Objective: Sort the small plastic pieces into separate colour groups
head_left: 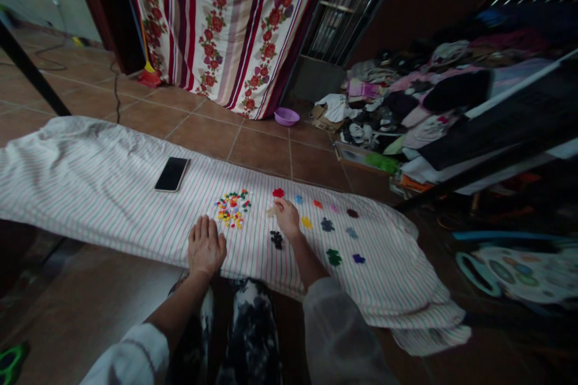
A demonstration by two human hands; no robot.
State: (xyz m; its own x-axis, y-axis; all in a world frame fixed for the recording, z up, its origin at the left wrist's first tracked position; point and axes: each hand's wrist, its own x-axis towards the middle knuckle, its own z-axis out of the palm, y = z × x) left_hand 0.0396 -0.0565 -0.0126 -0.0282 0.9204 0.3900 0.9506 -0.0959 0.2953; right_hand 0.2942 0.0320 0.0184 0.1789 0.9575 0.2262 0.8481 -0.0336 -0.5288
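My left hand [206,246] lies flat on the striped cloth [130,216], fingers stretched out and holding nothing. Just beyond it is a mixed pile of small coloured pieces [232,209], too small to name. My right hand [287,216] is closed in a pinch over a beige pile [271,212], partly covering it; whatever it pinches is hidden. A red pile [279,192] sits just past its fingertips. A black pile [276,239] lies nearer me, and a yellow pile [306,222] is to the right of the hand.
More single-colour piles lie rightward, among them green [334,257], dark blue [358,258] and orange [317,204]. A phone [172,174] rests on the cloth at left. Beyond are a purple basin [286,117], a floral curtain [226,30] and heaped clothes [406,96].
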